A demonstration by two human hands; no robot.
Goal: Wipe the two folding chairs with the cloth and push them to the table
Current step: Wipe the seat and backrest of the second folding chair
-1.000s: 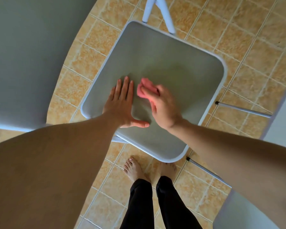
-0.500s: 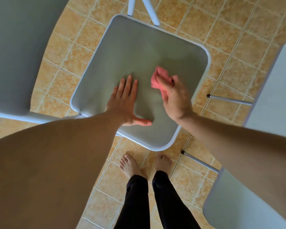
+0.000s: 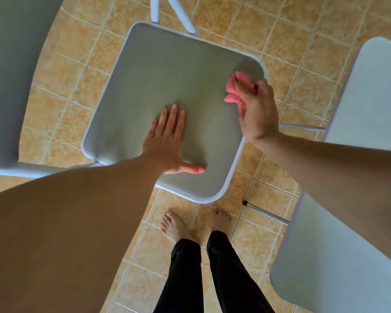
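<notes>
A person standing barefoot on a tan tiled floor leans over a grey folding chair, seen from directly above. The left hand lies flat on the near half of the seat, its four fingers straight and close together, pointing away from the body, and its thumb splayed out to the right. The right hand is at the seat's right edge, close to the far right corner, with its fingers curled tightly around a bunched pink cloth. The cloth sticks out of the grip to the left, over the seat's surface just inside the pale rim. Two white chair legs show beyond the far edge of the seat. A second chair, also grey, stands just beside the first on the right, partly hidden by the right forearm, with thin metal tubes reaching out from beneath it toward the first chair. A broad grey surface fills the upper left and is cut off by the frame; it may be the table, though too little of it shows to be sure. The person's bare feet are planted on the tiles just in front of the seat's near corner, below black trousers.
</notes>
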